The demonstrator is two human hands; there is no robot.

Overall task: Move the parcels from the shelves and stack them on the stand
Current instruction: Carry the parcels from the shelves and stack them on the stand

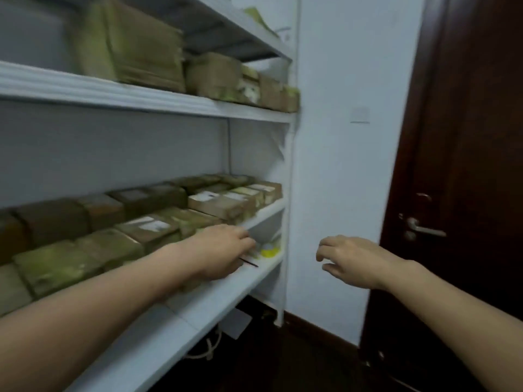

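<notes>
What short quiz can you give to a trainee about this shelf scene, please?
1. True or false: the right hand grips a cardboard parcel.
2. What stands to the right of the white shelving unit? A) a window B) a dark wooden door with a lever handle C) a fridge
3. Fill in: the hand that reaches to the shelf, next to the yellow round object, is the ____ hand.
Key: 1 false, it is in the air and holds nothing; 2 B; 3 left hand.
</notes>
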